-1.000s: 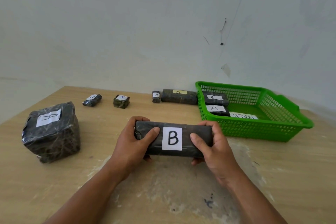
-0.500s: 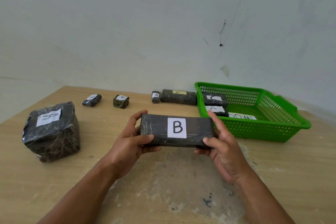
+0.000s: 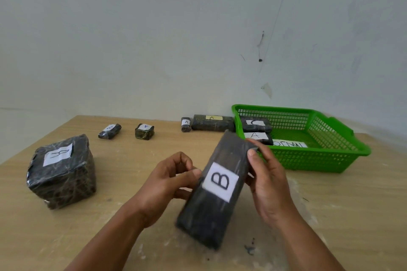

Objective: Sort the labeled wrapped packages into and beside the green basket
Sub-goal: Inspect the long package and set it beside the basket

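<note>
A long black wrapped package with a white B label (image 3: 214, 191) is held above the table's middle, turned lengthwise and tilted, its far end pointing at the green basket (image 3: 343, 152). My right hand (image 3: 267, 180) grips its right side near the far end, thumb on top. My left hand (image 3: 169, 180) touches its left edge with the thumb, fingers curled. Inside the basket lie a C package (image 3: 255, 124), an A package (image 3: 256, 137) and a paper sheet (image 3: 289, 145).
A big A-labelled cube (image 3: 61, 171) stands at the left. Further back sit a small B package (image 3: 109, 131) and a small A cube (image 3: 144, 131). A tiny A package (image 3: 186, 124) and a long A package (image 3: 212, 123) lie left of the basket by the wall.
The B package has swung from lying crosswise between both hands to pointing lengthwise toward the basket. My left hand has let go of its end and now only touches its edge.
</note>
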Tool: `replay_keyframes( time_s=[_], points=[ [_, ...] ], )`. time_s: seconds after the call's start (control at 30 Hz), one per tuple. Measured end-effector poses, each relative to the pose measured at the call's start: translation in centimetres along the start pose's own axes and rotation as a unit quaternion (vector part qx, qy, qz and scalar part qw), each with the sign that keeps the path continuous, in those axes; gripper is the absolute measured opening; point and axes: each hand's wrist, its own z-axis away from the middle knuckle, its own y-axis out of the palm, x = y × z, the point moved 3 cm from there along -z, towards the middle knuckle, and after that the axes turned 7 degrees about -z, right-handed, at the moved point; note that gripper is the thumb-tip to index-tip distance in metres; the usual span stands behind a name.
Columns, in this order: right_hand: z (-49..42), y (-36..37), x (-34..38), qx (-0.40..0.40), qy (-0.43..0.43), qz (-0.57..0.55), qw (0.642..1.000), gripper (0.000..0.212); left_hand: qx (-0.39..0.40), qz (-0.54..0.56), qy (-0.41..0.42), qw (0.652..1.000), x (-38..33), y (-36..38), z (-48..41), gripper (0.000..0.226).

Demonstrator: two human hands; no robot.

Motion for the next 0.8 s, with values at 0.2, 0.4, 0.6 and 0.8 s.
replay_keyframes(
  time_s=[0.2, 0.4, 0.6, 0.8],
  points=[
    [1.3, 2.1, -0.9, 0.052, 0.015, 0.057, 0.997, 0.034, -0.061, 0.0, -0.042, 0.997, -1.8, 3.4, -0.5, 0.038],
    [1.3, 2.1, -1.3, 0.026, 0.04, 0.026, 0.999, 0.025, -0.087, -0.009, -0.039, 0.995, -1.7, 4.5, -1.3, 0.015],
    [1.4, 1.5, -1.6, 0.004, 0.032, 0.067, 0.997, 0.03, -0.073, -0.05, -0.048, 0.995, -1.0, 4.9, -1.9, 0.008],
    [1.8, 1.7, -0.8, 0.053, 0.013, 0.033, 0.998, 0.065, -0.091, -0.013, -0.002, 0.996, -1.7, 5.0, -1.3, 0.029]
  ],
)
